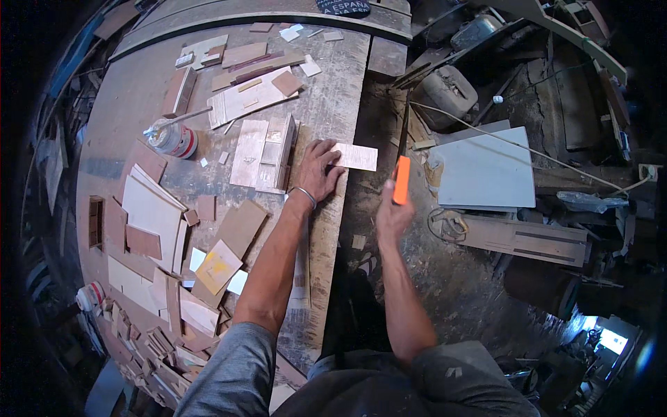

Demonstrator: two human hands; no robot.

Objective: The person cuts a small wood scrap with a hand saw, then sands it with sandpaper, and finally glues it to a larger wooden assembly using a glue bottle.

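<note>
On the right edge of the wooden workbench [340, 76], my left hand [319, 172] lies with its fingers spread, pressing down a small pale wood strip [360, 158]. One end of the strip sticks out past the bench edge. Beside the bench, my right hand [394, 221] is wrapped round the orange handle of a handsaw [401, 179]. Its thin dark blade points away from me, apart from the strip. Just left of my left hand stands a small boxy wooden assembly [267, 154].
A white tub [174, 140] with a brush or stick across it stands on the bench. Wood offcuts [156, 215] pile up at the left and near side. Right of the bench are a white panel [485, 169], a plastic jerrycan [446, 92] and another handsaw [450, 226].
</note>
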